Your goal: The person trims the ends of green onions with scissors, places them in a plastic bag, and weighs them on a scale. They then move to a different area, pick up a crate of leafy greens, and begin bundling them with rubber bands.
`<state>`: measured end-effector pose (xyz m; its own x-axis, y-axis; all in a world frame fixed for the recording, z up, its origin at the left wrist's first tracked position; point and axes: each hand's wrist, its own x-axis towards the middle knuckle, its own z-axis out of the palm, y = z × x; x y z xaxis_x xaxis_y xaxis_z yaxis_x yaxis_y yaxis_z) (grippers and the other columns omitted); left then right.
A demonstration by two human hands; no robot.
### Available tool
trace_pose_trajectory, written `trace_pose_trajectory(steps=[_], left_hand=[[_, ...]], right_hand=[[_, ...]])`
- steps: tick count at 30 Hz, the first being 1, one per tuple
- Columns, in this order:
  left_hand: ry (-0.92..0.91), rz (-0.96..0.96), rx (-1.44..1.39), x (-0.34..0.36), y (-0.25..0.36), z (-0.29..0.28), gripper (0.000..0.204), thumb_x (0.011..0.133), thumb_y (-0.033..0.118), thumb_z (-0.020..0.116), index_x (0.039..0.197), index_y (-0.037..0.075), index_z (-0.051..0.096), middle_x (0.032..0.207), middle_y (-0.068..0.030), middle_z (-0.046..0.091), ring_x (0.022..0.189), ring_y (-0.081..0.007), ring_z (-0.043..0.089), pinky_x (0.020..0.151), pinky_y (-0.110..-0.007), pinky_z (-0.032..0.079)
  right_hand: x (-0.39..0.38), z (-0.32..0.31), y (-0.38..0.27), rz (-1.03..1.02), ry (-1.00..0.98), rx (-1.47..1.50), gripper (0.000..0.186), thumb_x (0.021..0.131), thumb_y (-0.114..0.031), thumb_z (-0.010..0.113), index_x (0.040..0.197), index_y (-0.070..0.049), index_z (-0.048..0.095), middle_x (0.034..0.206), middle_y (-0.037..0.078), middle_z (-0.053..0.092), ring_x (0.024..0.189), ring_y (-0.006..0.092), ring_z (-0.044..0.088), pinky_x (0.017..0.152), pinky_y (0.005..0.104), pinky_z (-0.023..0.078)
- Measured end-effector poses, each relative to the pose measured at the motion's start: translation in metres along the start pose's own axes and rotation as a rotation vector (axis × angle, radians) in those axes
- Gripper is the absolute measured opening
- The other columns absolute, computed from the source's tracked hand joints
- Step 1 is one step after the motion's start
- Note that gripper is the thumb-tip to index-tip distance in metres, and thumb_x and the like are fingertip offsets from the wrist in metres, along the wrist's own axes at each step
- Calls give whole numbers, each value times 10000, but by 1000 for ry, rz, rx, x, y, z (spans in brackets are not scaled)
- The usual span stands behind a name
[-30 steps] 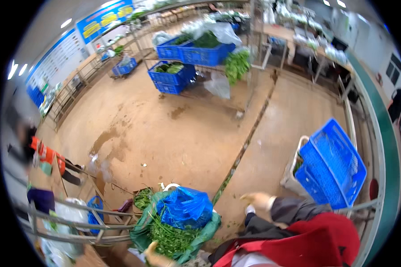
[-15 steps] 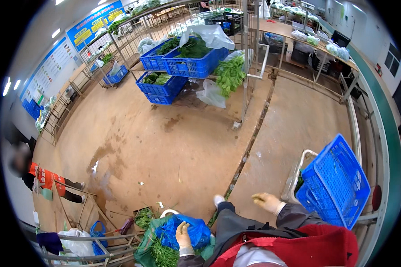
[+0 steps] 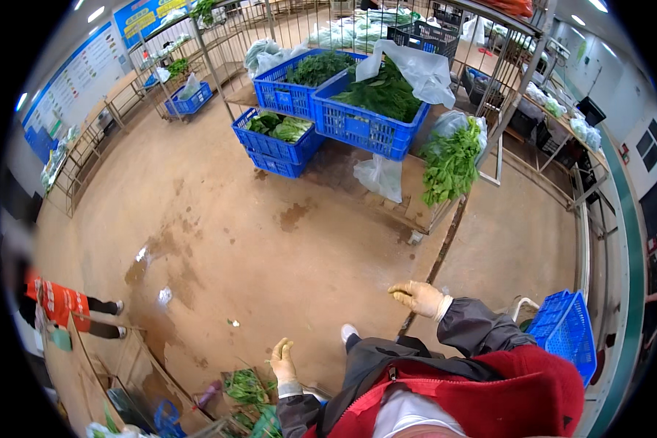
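My left hand (image 3: 283,360), in a pale yellowish glove, is raised over the floor with its fingers apart and nothing in it. Nearest to it are loose leafy greens (image 3: 245,387) at the lower edge. My right hand (image 3: 419,298), gloved the same way, is held out in front of me, empty, its fingers loosely bent and apart. Ahead, a metal rack holds a blue crate of dark feathery greens (image 3: 379,93) and a second blue crate (image 3: 285,91) beside it. Below them sit stacked blue crates (image 3: 276,151) with leafy vegetables.
A bunch of leafy greens (image 3: 449,164) hangs over the rack's right corner, near a clear plastic bag (image 3: 381,177). Behind my right arm stands a tilted blue crate (image 3: 564,332). A person in a red apron (image 3: 64,301) is at the left, by a wooden frame (image 3: 98,358).
I have moved forward, so the rack and its crates look nearer. My left hand is now away from the blue plastic bag, and the tilted blue crate has slipped farther back at the right.
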<state>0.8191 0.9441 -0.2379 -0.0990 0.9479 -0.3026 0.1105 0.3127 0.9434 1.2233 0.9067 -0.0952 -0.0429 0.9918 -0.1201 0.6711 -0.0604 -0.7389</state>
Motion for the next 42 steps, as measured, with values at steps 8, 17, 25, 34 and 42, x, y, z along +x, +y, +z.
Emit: trace_pose_trajectory(steps=[8, 17, 25, 34, 42], left_hand=[[-200, -38, -15, 135, 66, 56, 267, 876, 125, 567, 1099, -18, 603, 1048, -105, 647, 990, -168, 589, 918, -269, 420], [-386, 18, 193, 293, 119, 155, 268, 900, 126, 533, 1116, -21, 592, 1016, -125, 654, 967, -179, 612, 892, -273, 442], [-270, -5, 41, 414, 172, 195, 270, 906, 101, 520, 1131, -37, 577, 1028, -125, 639, 956, -201, 617, 908, -317, 450], [-445, -238, 126, 550, 174, 191, 266, 914, 139, 526, 1132, -3, 587, 1028, -93, 650, 937, -165, 622, 734, -230, 436], [-466, -23, 70, 710, 261, 209, 252, 905, 83, 498, 1098, -46, 597, 970, -101, 660, 894, -183, 620, 851, -274, 457]], right_hand=[[87, -32, 36, 307, -51, -99, 319, 914, -317, 495, 1027, -62, 650, 953, 191, 637, 921, 346, 602, 806, 385, 474], [253, -140, 95, 285, 282, 34, 307, 896, -315, 520, 909, -47, 669, 913, 183, 645, 894, 336, 606, 794, 395, 474], [433, -286, 116, 69, 725, 567, 223, 886, -184, 587, 962, 18, 644, 872, 48, 641, 810, 123, 575, 759, 248, 464], [654, -417, 138, 481, 892, 0, 683, 772, -472, 630, 1190, 56, 519, 1126, 230, 591, 1097, 363, 533, 942, 385, 394], [470, -636, 239, 881, 1356, -1249, 248, 852, -154, 506, 1029, -47, 644, 922, 141, 658, 786, 274, 621, 694, 347, 485]])
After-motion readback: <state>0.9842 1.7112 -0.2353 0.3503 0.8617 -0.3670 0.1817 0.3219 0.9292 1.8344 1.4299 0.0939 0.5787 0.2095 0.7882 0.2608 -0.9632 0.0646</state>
